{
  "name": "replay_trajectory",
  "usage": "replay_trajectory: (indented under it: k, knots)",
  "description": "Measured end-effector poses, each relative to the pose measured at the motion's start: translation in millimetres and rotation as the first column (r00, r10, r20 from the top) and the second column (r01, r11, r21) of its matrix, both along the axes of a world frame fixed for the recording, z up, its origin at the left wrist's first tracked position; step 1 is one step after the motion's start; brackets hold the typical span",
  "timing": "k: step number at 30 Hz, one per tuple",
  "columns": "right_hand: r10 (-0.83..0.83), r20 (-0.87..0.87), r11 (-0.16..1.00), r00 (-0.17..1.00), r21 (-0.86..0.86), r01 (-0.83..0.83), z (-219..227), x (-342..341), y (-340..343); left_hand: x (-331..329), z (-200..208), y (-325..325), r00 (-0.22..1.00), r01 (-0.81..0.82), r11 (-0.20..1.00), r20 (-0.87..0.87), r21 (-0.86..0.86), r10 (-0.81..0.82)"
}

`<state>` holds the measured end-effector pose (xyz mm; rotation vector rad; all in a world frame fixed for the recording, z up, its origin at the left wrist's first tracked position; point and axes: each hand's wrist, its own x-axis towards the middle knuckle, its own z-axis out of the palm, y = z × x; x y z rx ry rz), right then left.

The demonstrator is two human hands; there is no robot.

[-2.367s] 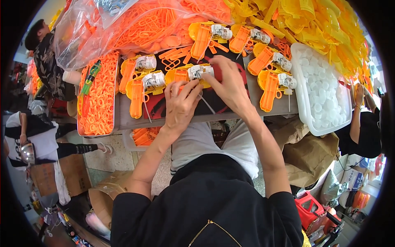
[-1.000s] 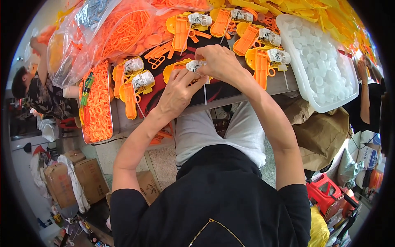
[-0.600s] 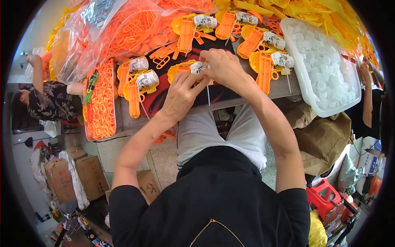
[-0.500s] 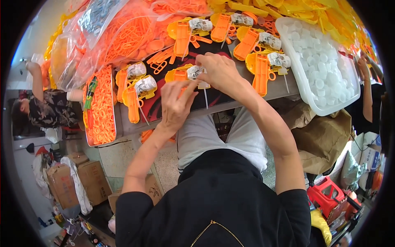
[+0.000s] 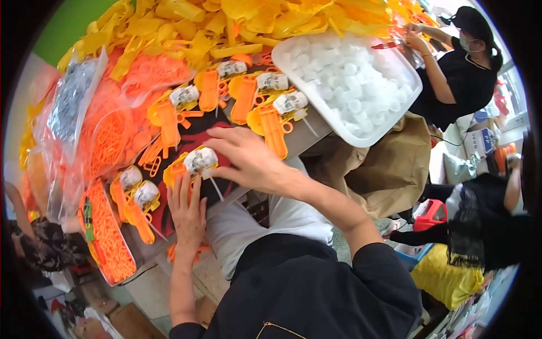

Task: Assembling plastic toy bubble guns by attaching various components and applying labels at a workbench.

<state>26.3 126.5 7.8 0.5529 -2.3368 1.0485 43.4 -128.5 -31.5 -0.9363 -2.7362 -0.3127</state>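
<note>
A toy gun half-shell in yellow and orange, with a white mechanism (image 5: 200, 160) at one end and a thin white stick hanging off it, lies on the dark mat (image 5: 223, 185) before me. My left hand (image 5: 189, 213) rests with its fingers stretched over the orange part, partly hiding it. Beside the white mechanism is my right hand (image 5: 251, 161), thumb and fingers spread apart around it; whether the fingertips touch it I cannot tell. Similar toy gun halves lie around: one (image 5: 276, 121) on the right, one (image 5: 144, 206) on the left, and several behind.
A white tub (image 5: 353, 138) of small translucent caps stands at the right, above a brown paper bag (image 5: 389, 164). On the left sits a tray (image 5: 116, 248) of orange rings. Yellow parts (image 5: 186, 28) and bagged orange parts (image 5: 113, 135) pile up behind. A masked co-worker (image 5: 460, 68) works at the far right.
My view has turned to the right, bringing the co-worker in. The right hand's fingers have spread from the white mechanism. The left fingers now lie flatter over the orange part.
</note>
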Motion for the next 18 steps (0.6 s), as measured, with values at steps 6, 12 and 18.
replay_trajectory:
  k: [6, 12, 18]
  knots:
    - [-0.577, 0.121, 0.817, 0.808, 0.071, 0.573, 43.0, 30.5, 169.9, -9.6, -0.4, 17.6, 0.999, 0.034, 0.999, 0.029, 0.015, -0.035]
    - [-0.722, -0.145, 0.498, 0.676, 0.568, 0.655, 11.1, -11.2, 214.3, -15.1, -11.0, 76.4, 0.999, -0.035, 0.999, -0.015, 0.042, 0.036]
    - [-0.642, 0.049, 0.72, 0.765, 0.382, 0.579, -1.2, 0.3, 269.7, -11.1, 14.6, 58.4, 1.0, 0.001, 0.938, -0.009, 0.345, 0.003]
